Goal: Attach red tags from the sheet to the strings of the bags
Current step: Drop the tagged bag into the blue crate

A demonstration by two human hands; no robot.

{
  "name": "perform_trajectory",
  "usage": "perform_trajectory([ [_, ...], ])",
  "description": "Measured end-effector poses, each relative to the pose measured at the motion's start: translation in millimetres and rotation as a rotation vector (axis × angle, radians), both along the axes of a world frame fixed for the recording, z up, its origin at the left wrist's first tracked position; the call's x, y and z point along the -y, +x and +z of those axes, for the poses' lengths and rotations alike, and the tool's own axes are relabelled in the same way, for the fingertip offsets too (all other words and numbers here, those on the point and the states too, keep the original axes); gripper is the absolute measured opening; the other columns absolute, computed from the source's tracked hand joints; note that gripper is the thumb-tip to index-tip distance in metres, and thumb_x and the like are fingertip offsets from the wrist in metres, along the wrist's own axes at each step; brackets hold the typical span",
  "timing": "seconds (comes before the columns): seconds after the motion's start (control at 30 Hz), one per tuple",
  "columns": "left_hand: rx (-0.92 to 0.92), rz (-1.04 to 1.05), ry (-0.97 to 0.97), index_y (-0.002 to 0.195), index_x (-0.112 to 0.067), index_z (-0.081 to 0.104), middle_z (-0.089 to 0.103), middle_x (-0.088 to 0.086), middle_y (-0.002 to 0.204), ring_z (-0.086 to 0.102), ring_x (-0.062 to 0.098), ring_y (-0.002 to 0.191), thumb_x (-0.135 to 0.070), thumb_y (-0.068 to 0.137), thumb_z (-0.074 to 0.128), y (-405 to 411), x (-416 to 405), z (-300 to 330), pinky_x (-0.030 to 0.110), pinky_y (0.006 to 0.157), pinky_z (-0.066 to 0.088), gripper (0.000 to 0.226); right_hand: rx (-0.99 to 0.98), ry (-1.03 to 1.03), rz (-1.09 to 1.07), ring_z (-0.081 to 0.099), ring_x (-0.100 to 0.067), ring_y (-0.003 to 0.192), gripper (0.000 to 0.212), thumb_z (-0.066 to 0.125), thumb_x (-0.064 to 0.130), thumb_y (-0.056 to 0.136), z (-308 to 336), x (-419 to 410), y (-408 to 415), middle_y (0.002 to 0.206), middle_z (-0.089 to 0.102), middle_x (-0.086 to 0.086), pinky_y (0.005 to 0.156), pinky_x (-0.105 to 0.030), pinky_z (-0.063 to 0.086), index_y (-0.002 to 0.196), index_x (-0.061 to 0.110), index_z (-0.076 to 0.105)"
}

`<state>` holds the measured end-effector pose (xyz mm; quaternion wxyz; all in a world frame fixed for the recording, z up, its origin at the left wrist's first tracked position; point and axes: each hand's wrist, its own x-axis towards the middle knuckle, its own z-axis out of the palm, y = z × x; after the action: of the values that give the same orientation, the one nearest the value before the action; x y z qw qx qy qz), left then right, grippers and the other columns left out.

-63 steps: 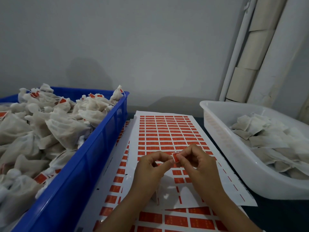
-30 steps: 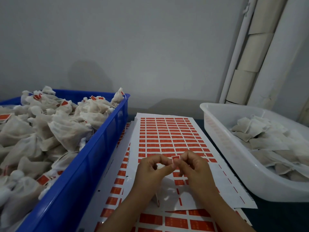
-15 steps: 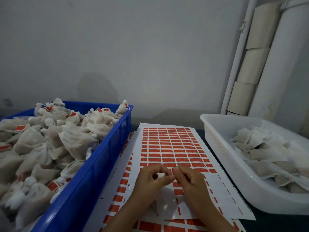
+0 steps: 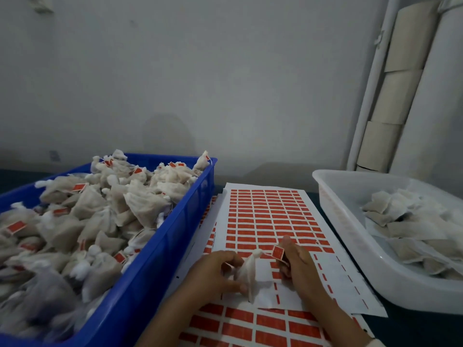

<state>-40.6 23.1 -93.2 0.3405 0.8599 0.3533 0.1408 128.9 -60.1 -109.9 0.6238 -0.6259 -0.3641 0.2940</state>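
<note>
The left hand (image 4: 215,269) grips a small mesh bag (image 4: 248,271) above the tag sheet (image 4: 270,216); the right hand (image 4: 295,261) pinches a red tag (image 4: 277,252) just beside the bag's top. The bag looks light, soft and crushable, so its gathered neck seems the best hold; the thin tag should bend easily.

The light is dim and grey. A soft round shadow sits on the far pale grey wall (image 4: 225,83). Near left, the full blue plastic crate (image 4: 160,256) looks blurry. Edges bend.
</note>
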Motion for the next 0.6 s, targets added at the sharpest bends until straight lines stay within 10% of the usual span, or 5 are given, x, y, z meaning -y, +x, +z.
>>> perform_trajectory([
  [0.33,0.011,0.070,0.043,0.081,-0.038,0.062,0.062,-0.018,0.093,0.058,-0.001,0.088,-0.030,0.074,0.074,11.7,5.0,3.0,0.015,0.078,0.048,0.016,0.037,0.041,0.080,0.040,-0.005,0.033,0.045,0.034,0.025,0.099,-0.8,-4.7,5.2,0.040,0.045,0.004,0.040,-0.018,0.037,0.059,0.010,0.049],
  [0.6,0.352,0.257,-0.015,0.079,-0.026,0.067,0.068,-0.012,0.089,0.065,0.003,0.085,-0.020,0.076,0.073,21.2,-5.8,12.7,0.022,0.080,0.052,0.009,0.049,-0.055,0.109,0.045,-0.006,0.033,0.047,0.034,0.034,0.097,-3.3,-8.3,9.3,0.043,0.054,0.002,0.040,-0.014,0.041,0.065,0.007,0.053],
])
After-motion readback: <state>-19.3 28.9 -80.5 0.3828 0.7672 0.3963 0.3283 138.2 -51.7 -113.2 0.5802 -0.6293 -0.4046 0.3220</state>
